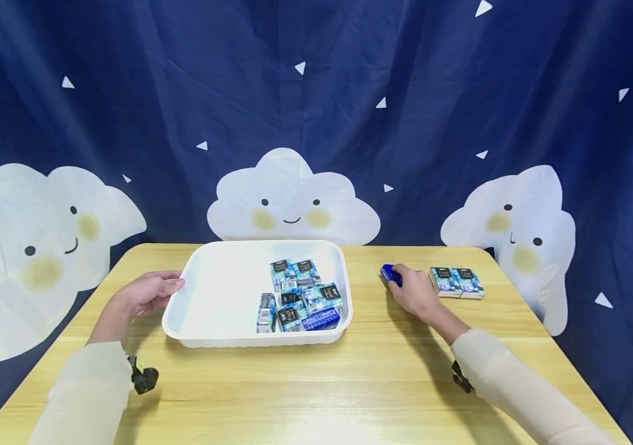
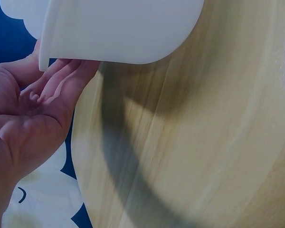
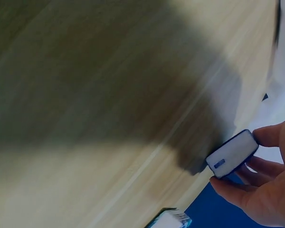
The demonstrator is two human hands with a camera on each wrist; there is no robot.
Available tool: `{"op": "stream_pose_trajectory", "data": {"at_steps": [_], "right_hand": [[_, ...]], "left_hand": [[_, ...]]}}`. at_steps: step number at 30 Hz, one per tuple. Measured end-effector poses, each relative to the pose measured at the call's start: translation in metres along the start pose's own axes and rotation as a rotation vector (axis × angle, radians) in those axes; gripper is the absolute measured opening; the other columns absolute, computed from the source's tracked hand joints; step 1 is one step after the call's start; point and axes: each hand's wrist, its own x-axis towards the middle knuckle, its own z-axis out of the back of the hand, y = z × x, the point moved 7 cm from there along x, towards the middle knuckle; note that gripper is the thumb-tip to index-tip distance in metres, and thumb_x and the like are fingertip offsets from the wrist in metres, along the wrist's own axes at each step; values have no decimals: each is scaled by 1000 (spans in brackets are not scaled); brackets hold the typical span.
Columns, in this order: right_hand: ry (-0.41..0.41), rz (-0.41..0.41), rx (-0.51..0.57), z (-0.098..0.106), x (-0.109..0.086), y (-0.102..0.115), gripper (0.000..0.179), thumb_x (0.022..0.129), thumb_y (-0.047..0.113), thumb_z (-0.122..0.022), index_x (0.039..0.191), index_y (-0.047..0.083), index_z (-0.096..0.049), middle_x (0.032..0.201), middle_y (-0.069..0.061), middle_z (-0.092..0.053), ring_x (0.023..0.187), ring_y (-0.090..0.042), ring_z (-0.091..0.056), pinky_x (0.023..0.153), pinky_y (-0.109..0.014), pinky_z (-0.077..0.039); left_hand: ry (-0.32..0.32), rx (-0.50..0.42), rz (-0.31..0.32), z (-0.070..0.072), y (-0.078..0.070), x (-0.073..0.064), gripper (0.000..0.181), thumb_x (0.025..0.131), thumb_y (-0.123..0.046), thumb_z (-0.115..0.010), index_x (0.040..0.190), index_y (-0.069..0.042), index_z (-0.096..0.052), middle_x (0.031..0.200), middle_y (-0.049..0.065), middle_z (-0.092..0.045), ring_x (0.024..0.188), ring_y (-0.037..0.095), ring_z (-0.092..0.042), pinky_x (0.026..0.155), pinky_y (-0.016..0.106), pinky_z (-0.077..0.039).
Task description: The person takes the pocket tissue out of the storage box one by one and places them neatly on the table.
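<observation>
A shallow tray (image 1: 213, 290), smooth, white and plastic-looking with rounded corners, sits on the pale wood-grained surface (image 1: 294, 389). Small glossy box-shaped packs (image 1: 323, 297), blue-patterned with black labels, lie jumbled in its right half, one showing a plain deep-blue side. The person's left hand (image 1: 151, 292) pinches the tray's left rim, thumb above and fingers underneath. Right of the tray, the right hand (image 1: 418, 293) grips a blue pack (image 1: 391, 274) between thumb and fingertips, its end white with blue edging; I can't tell whether it touches the surface. Farther right of the tray, two patterned packs (image 1: 457, 282) lie side by side, near that hand.
</observation>
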Motion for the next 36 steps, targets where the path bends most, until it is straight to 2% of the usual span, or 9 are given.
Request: {"op": "stream_pose_trajectory", "data": {"at_steps": [7, 16, 23, 25, 28, 31, 33, 36], "right_hand": [[74, -8, 13, -9, 0, 7, 42, 97, 16, -62, 134, -5, -59, 112, -33, -69, 84, -34, -69, 64, -38, -55], [15, -11, 23, 0, -2, 9, 44, 90, 11, -64, 131, -4, -60, 115, -32, -67, 99, -43, -68, 81, -53, -59], [155, -23, 17, -6, -4, 9, 57, 85, 6, -55, 141, -5, -54, 124, -34, -64, 89, -35, -65, 67, -38, -54], [168, -14, 6, -6, -4, 9, 57, 86, 5, -54, 142, -6, -52, 127, -35, -62, 93, -38, -66, 69, -41, -56], [159, -10, -18, -4, -4, 7, 54, 89, 6, -55, 141, -7, -53, 128, -35, -61, 103, -44, -67, 80, -49, -58], [157, -15, -43, -1, -4, 4, 52, 89, 7, -56, 140, -7, -53, 125, -36, -62, 104, -47, -66, 86, -55, -57], [162, -26, -54, 1, -3, 1, 53, 89, 7, -56, 140, -8, -53, 122, -37, -63, 100, -45, -67, 85, -55, -58], [183, -50, -58, 5, -2, -6, 53, 89, 8, -56, 139, -8, -53, 121, -38, -63, 92, -40, -66, 75, -48, -58]], "left_hand": [[-3, -9, -2, 0, 0, -1, 70, 106, -19, -55, 155, 14, -17, 92, -13, -70, 86, 1, -68, 81, 22, -60], [-6, -12, 4, 1, 2, 0, 71, 106, -18, -54, 156, 13, -15, 92, -14, -70, 85, 1, -68, 81, 22, -60], [8, -36, -20, 2, 2, 1, 69, 106, -17, -54, 154, 15, -17, 91, -13, -71, 85, 1, -68, 80, 22, -61], [12, -35, -25, 2, 2, 1, 68, 106, -16, -54, 154, 15, -16, 91, -13, -71, 85, 1, -68, 80, 22, -61], [8, -28, -27, 3, 2, 2, 68, 106, -17, -54, 154, 15, -17, 92, -13, -71, 85, 1, -68, 80, 21, -60], [9, -13, -27, 2, 2, 2, 68, 107, -18, -52, 154, 15, -16, 92, -14, -71, 85, 0, -68, 80, 21, -60], [9, -4, -24, 2, 2, 2, 69, 107, -19, -52, 155, 15, -15, 92, -14, -70, 86, 0, -68, 81, 21, -60], [7, 1, -18, 1, 2, 3, 70, 107, -20, -53, 155, 14, -15, 93, -14, -70, 86, 0, -68, 82, 21, -60]]}}
